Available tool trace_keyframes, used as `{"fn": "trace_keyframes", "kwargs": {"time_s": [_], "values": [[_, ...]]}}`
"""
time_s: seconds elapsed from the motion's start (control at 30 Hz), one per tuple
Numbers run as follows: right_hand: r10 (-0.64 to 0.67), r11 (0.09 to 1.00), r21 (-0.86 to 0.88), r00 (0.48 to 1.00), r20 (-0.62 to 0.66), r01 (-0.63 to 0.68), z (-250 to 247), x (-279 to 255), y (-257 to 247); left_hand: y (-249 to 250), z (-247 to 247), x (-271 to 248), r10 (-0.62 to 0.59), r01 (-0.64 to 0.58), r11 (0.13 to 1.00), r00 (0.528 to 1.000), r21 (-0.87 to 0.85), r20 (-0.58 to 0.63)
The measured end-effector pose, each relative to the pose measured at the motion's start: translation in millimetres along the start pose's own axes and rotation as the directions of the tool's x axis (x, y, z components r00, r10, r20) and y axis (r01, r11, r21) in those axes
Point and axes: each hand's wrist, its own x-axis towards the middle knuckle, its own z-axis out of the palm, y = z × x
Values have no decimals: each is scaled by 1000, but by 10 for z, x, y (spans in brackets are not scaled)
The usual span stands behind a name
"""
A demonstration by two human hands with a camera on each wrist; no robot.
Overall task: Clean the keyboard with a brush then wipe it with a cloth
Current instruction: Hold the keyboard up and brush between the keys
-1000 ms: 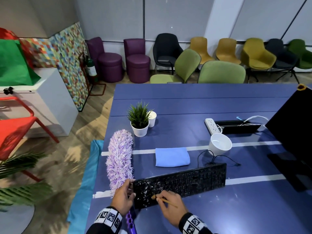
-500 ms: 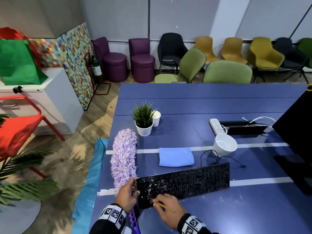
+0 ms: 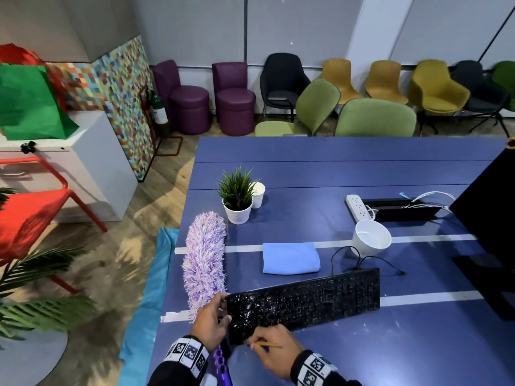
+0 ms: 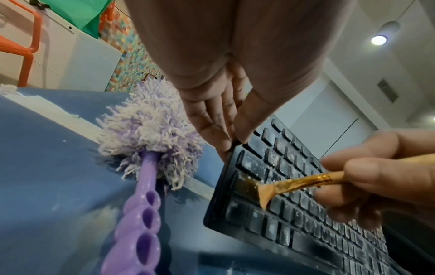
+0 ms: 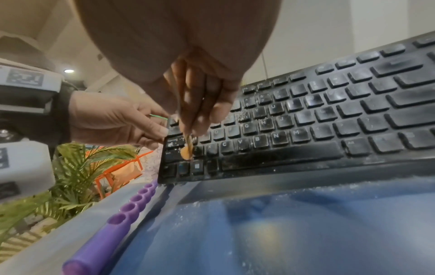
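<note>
A black keyboard (image 3: 303, 302) dusted with white powder lies on the blue table (image 3: 390, 352), its left end raised off the surface. My left hand (image 3: 211, 319) pinches that left edge (image 4: 231, 147) between thumb and fingers. My right hand (image 3: 274, 351) grips a thin paintbrush (image 4: 299, 183) with a gold ferrule. Its orange bristles (image 5: 187, 152) touch the keys at the lower left corner of the keyboard (image 5: 306, 121). A folded light-blue cloth (image 3: 291, 258) lies just beyond the keyboard.
A purple fluffy duster (image 3: 204, 260) with a purple handle (image 4: 139, 219) lies left of the keyboard. Behind are a potted plant (image 3: 237, 196), a paper cup (image 3: 257, 195), a white mug (image 3: 370, 238), a power strip (image 3: 358, 207) and a black monitor (image 3: 490, 218) at right.
The brush tip has moved down and left along the keyboard's near-left keys. My left hand keeps its hold on the left edge. The head view has shifted slightly.
</note>
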Motion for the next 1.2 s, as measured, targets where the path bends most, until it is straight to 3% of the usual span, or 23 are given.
{"fn": "trace_keyframes", "kwargs": {"time_s": [0.1,0.2,0.27,0.4,0.53,0.6,0.7,0.83,0.97,1.2], "values": [[57,998,43,995,-76,-54,-15,-4,41,7,-7,5,24,-24,1000,1000,4,-1],[118,991,56,993,14,-119,-83,-12,99,-36,-5,10,24,-24,1000,1000,20,4],[146,984,102,989,-8,-144,-163,-44,124,-66,-6,9,26,-26,999,1000,23,12],[204,961,231,953,-223,-152,-399,-162,180,-84,3,-3,26,-26,1000,1000,11,18],[314,936,296,836,-449,-193,-509,-200,292,-71,8,4,35,-35,999,999,18,10],[289,945,272,855,-431,-182,-472,-173,296,-83,13,23,40,-40,999,999,17,10],[198,957,262,937,-287,-122,-387,-127,230,-73,3,34,46,-46,999,999,18,-3],[243,946,294,898,-367,-136,-364,-113,260,-25,-4,7,59,-59,998,998,11,-5],[235,939,300,950,-204,-168,-346,-98,201,-49,-13,2,58,-57,998,998,33,-31],[153,966,253,917,-368,-59,-407,-138,200,-117,-4,-20,43,-43,999,999,29,-23]]}}
